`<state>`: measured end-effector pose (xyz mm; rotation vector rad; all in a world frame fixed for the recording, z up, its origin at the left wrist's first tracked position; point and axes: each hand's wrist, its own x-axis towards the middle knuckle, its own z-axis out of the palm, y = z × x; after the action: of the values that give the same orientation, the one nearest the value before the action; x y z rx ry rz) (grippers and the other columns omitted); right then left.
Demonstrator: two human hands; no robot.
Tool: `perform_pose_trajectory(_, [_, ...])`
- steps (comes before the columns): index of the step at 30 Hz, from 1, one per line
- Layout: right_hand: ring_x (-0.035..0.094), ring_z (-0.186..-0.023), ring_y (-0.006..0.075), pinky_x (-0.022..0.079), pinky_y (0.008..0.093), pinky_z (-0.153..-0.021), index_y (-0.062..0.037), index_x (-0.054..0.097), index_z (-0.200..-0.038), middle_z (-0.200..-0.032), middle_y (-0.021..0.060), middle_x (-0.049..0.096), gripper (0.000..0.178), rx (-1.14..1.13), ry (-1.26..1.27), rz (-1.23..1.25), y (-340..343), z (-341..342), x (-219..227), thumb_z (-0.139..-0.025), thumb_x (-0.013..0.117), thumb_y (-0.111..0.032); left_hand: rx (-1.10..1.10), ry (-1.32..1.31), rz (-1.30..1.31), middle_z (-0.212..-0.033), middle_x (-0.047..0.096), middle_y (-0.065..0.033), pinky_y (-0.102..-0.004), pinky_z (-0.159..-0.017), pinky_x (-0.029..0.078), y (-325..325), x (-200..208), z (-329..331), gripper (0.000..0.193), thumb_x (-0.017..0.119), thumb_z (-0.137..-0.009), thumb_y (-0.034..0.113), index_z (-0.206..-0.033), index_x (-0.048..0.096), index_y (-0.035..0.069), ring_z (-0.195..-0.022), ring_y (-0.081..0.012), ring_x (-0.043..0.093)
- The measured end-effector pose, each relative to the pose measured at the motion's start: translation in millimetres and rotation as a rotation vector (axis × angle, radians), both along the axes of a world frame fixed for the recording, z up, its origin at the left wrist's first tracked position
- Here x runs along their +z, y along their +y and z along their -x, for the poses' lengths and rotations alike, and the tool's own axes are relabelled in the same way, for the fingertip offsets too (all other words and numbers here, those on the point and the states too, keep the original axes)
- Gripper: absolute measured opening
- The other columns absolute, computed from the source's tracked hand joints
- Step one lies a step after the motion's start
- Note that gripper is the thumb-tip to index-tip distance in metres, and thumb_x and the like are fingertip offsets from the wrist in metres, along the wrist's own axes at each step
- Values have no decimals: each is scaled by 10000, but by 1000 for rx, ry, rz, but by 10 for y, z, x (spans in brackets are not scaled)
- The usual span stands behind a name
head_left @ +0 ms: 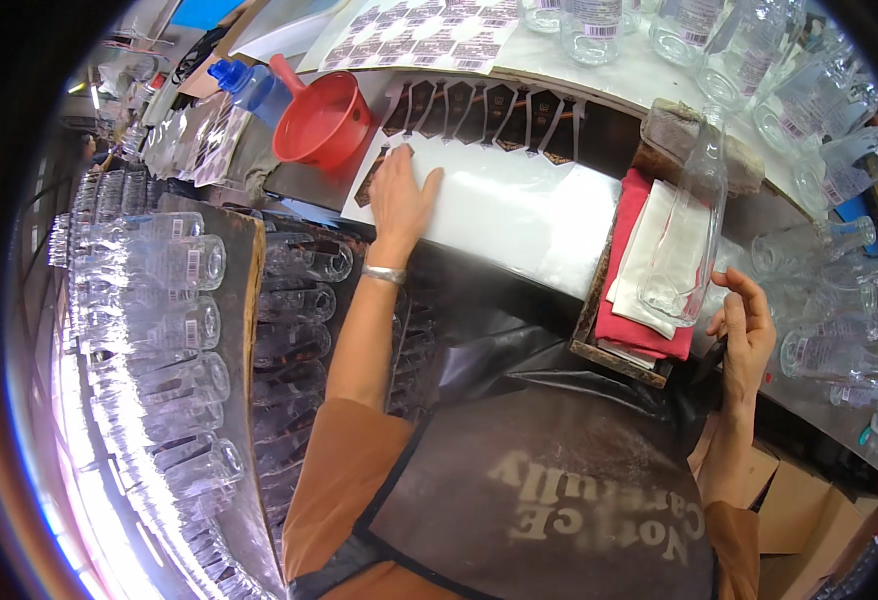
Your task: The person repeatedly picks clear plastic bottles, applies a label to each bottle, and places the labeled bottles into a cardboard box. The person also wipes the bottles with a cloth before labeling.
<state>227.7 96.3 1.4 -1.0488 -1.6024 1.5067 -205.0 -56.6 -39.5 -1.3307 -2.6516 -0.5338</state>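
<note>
My left hand (404, 195) lies over the left end of a shiny white sheet (519, 215), thumb spread from the fingers. Its fingertips rest by a dark label (367, 185) at the sheet's edge; whether they pinch it is hidden. A row of dark pointed labels (499, 118) runs along the sheet's far edge. To the right, a clear glass bottle (694, 215) lies on folded white cloth (631, 262) and red cloth (614, 318). Beside the bottle's base my right hand (746, 335) hangs loosely curled, fingers apart, with nothing visible in it.
A red dipper (324, 120) and a blue-capped bottle (254, 88) stand at the far left. Glass bottles lie stacked at left (174, 320) and more bottles (829, 285) lie at right. Printed label sheets (419, 35) and a grey rag (704, 140) are at the back.
</note>
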Motion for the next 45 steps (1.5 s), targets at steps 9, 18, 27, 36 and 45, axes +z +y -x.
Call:
perform_pose_trajectory(9, [530, -672, 57, 442, 203, -615, -2, 599, -1269, -1103, 96, 686, 294, -78, -57, -19, 68, -129, -95, -1008, 560, -131, -490, -94, -26, -1330, 569, -228, -485, -1067, 400, -499, 221, -956, 668, 776, -810, 194, -1384, 493, 2, -1245, -396, 531])
perform_pose_trajectory(18, [523, -650, 56, 445, 203, -602, -2, 624, -1214, -1031, 84, 701, 245, -57, 14, -20, 106, -74, 7, -999, 570, -106, -392, 3, -259, -1076, 722, -109, -401, -945, 509, -719, -8, -718, 246, 691, -851, 1, -1093, 713, 37, -1039, -291, 684])
perform_pose_trajectory(27, [521, -615, 50, 435, 200, -562, 18, 652, -1143, -934, 66, 721, 209, -86, 83, 31, 177, -27, 199, -972, 609, -95, -501, -1049, -560, -1229, 690, -121, -322, -988, 483, 792, 965, -1522, 195, 599, -958, 22, -1122, 699, -13, -1116, -179, 644])
perform_pose_trajectory(36, [536, -597, 51, 442, 209, -558, 20, 649, -1150, -866, 25, 716, 240, -20, 68, 32, 219, 33, 215, -960, 637, -125, -1067, -139, -364, -1270, 670, -137, -453, -1058, 456, 1016, 1013, -1959, 273, 751, -767, 43, -1036, 713, 76, -1242, -309, 607])
perform_pose_trajectory(45, [588, -666, 73, 494, 241, -625, 54, 580, -1256, -1076, 82, 686, 365, 138, -97, -41, 474, 444, 394, -1015, 556, -219, -753, -1013, -416, -1500, 413, -295, -412, -1065, 413, 815, 847, -2017, 468, 665, -860, 75, -1322, 607, 39, -1385, -358, 450])
